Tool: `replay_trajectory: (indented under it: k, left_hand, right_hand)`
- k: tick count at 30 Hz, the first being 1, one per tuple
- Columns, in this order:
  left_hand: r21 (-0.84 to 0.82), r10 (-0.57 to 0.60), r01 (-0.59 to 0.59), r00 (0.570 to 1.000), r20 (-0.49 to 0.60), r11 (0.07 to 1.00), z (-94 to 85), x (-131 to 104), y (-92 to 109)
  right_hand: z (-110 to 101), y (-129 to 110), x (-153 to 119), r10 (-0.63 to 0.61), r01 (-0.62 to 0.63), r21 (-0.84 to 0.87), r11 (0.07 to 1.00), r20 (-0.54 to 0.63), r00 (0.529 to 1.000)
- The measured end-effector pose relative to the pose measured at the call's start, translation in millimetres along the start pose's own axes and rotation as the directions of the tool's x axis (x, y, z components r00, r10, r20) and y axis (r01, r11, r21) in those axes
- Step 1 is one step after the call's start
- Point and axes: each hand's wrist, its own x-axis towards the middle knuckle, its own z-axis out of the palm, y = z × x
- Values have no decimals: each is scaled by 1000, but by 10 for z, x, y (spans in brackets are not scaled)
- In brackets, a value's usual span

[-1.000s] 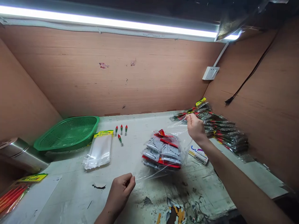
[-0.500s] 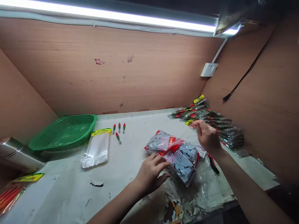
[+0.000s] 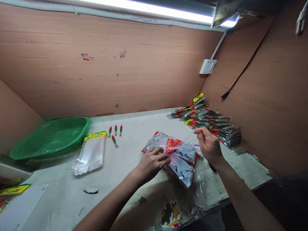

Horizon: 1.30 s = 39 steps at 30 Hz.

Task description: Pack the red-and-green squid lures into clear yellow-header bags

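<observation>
- The left hand [image 3: 154, 160] rests on the bag of packets [image 3: 181, 165], its fingers loosely bent over the near side; I cannot tell whether its grip is closed on the plastic.
- The right hand [image 3: 209, 144] is raised just beside the bag's other end, its grip clenched with thumb against bent fingers; whether it pinches any plastic I cannot tell.
- The bag lies between the two hands near the desk's front edge. It is clear, and the packets inside are grey with red labels.
- Beyond the right hand, a pile of wrapped lures [image 3: 204, 120] lies along the side wall [image 3: 260, 118].
- Four loose red and green lures [image 3: 115, 130] lie on the desk [image 3: 130, 147], well apart from the bag, three in a row and one nearer.
- Next to them is a stack of clear bags [image 3: 91, 155] with yellow tops.
- Farther left stand a green basket [image 3: 51, 139] and, partly cut off, a metal can [image 3: 12, 170].
- A white socket [image 3: 208, 66] sits high on the back wall [image 3: 149, 73].
</observation>
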Motion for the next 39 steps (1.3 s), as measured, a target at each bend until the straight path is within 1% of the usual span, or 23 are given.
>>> replay_trajectory:
  k: [2, 3, 4, 5, 7, 8, 9, 10, 11, 12, 13, 16, 19, 21, 24, 28, 30, 32, 33, 35, 36, 37, 39]
  left_hand:
    - [-213, -45, 22, 994, -103, 977, -127, -17, 69]
    - [-343, -122, 70, 984, -132, 937, -198, -30, 105]
    - [-468, -228, 146, 966, -123, 872, -269, -46, 137]
    - [-573, -342, 242, 937, -73, 783, -336, -62, 159]
    - [-722, -527, 424, 844, 96, 548, -444, -95, 172]
    - [-764, -575, 478, 799, 173, 434, -482, -110, 162]
    - [-790, -597, 504, 769, 226, 349, -509, -124, 145]
    - [-803, -609, 515, 752, 254, 300, -526, -138, 124]
    - [-805, -615, 520, 744, 262, 286, -534, -151, 103]
    - [-793, -620, 524, 744, 249, 311, -537, -166, 84]
    - [-770, -620, 522, 754, 216, 367, -537, -181, 70]
    - [-620, -565, 462, 824, 36, 634, -528, -233, 62]
    - [-384, -418, 330, 892, -173, 862, -525, -288, 88]
    - [-215, -305, 252, 913, -269, 944, -532, -317, 102]
    - [-12, -150, 156, 926, -347, 988, -559, -347, 100]
    - [136, 35, 17, 928, -370, 991, -633, -390, 61]
    - [197, 108, -40, 931, -349, 980, -687, -435, 33]
    - [238, 160, -84, 933, -322, 968, -748, -498, 4]
    - [248, 181, -104, 932, -313, 963, -778, -532, -9]
    - [258, 219, -141, 927, -303, 956, -830, -593, -25]
    - [262, 241, -161, 921, -307, 951, -850, -615, -28]
    - [266, 266, -184, 912, -312, 946, -866, -633, -27]
    - [274, 312, -229, 895, -319, 934, -883, -659, -16]
  right_hand:
    - [7, 4, -39, 21, -21, 19, 1000, 23, 1000]
    - [12, 0, -55, 26, -27, 31, 999, 43, 999]
    - [15, -11, -67, 26, -29, 41, 999, 69, 997]
    - [14, -30, -73, 26, -32, 56, 998, 99, 995]
    - [-9, -98, -58, 39, -55, 113, 992, 141, 989]
    - [-32, -149, -37, 51, -74, 155, 985, 150, 987]
    - [-61, -210, -8, 58, -90, 206, 974, 157, 986]
    - [-95, -281, 27, 51, -94, 260, 961, 168, 985]
    - [-129, -357, 66, 25, -84, 306, 948, 191, 981]
    - [-159, -436, 106, -20, -60, 340, 938, 227, 974]
    - [-183, -514, 144, -75, -31, 365, 931, 271, 960]
    - [-196, -707, 233, -183, 32, 370, 928, 381, 906]
    - [-149, -805, 273, -204, 30, 360, 932, 457, 866]
    - [-111, -834, 275, -194, -12, 376, 926, 504, 842]
    - [-37, -864, 257, -110, -148, 405, 902, 550, 828]
    - [97, -852, 238, 32, -350, 467, 812, 563, 826]
    - [129, -793, 258, 134, -403, 479, 780, 501, 855]
    - [106, -718, 302, 214, -408, 507, 759, 397, 893]
    - [77, -688, 328, 210, -394, 537, 746, 371, 904]
    - [6, -666, 375, 88, -356, 612, 706, 423, 902]
    - [-23, -677, 393, -14, -338, 634, 696, 482, 876]
    - [-41, -699, 407, -117, -315, 642, 699, 537, 836]
    - [-36, -759, 424, -266, -257, 622, 740, 620, 738]
